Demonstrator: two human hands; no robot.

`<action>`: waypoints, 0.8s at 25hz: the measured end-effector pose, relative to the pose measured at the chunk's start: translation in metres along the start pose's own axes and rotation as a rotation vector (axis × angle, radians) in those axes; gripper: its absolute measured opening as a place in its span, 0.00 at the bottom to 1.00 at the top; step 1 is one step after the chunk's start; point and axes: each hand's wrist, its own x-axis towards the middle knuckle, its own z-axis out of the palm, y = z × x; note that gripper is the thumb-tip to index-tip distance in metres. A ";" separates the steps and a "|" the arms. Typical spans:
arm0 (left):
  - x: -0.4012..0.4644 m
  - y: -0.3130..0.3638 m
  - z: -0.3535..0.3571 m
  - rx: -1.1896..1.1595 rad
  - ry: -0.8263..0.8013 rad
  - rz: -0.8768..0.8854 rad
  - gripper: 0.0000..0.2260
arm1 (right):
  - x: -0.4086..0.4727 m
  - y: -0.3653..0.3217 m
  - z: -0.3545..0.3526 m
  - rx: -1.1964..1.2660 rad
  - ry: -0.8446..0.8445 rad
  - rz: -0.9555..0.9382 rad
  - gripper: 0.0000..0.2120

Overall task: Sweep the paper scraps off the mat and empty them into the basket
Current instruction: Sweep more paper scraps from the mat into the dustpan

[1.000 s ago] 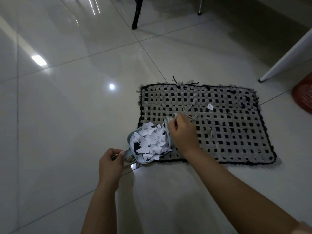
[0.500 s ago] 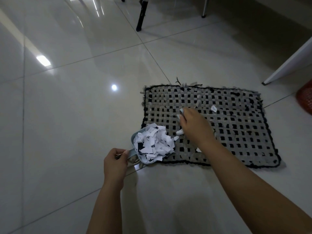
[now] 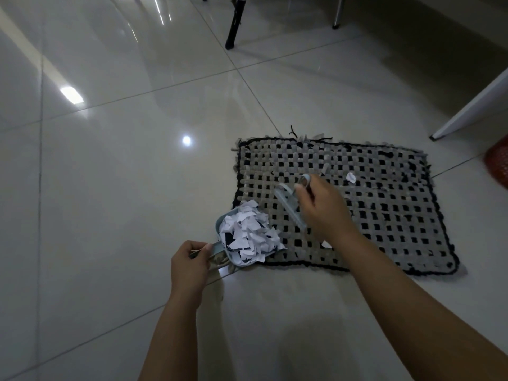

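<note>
**Dustpan heaped, brush over the mat**

My left hand [image 3: 189,266] is closed round the handle of the small pale-blue dustpan [image 3: 220,232], fingers curled tight and thumb laid along the top; the pan sits low at the near left corner of the woven mat [image 3: 384,215], its open lip reaching onto the mat's edge; it is piled with a heap of white paper scraps [image 3: 248,235], some of them spilling right to the lip.

My right hand [image 3: 325,213] is shut on a small pale-blue hand brush [image 3: 288,204], gripped near its upper end with the fingers wrapped round it; the brush slants down toward the dustpan over the left half of the mat; I cannot tell whether its bristles touch the weave.

The mat is grey and black in a checked weave with a dark border, lying flat on glossy pale floor tiles [image 3: 110,188]; one loose white scrap [image 3: 350,177] lies on the mat beyond my right hand, well apart from the pan; another small white scrap [image 3: 326,244] shows just beside my right wrist, on the mat.

The red basket [image 3: 499,165] stands at the right edge of view, on the floor off the mat's far right corner, only partly in sight; a black furniture leg [image 3: 233,28] and a white slanted leg [image 3: 467,111] stand further back.
</note>
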 end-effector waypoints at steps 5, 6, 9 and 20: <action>0.000 0.000 0.000 -0.012 0.000 0.001 0.09 | 0.011 0.009 0.005 -0.133 -0.065 0.048 0.08; 0.000 0.000 0.000 -0.014 0.000 0.002 0.09 | 0.010 0.006 0.011 -0.137 -0.104 0.037 0.08; -0.002 0.002 0.001 -0.018 -0.015 0.011 0.09 | -0.002 -0.006 0.026 -0.107 -0.203 -0.074 0.08; -0.003 -0.001 -0.009 -0.084 -0.048 -0.013 0.09 | -0.006 -0.012 0.007 0.056 -0.081 -0.063 0.09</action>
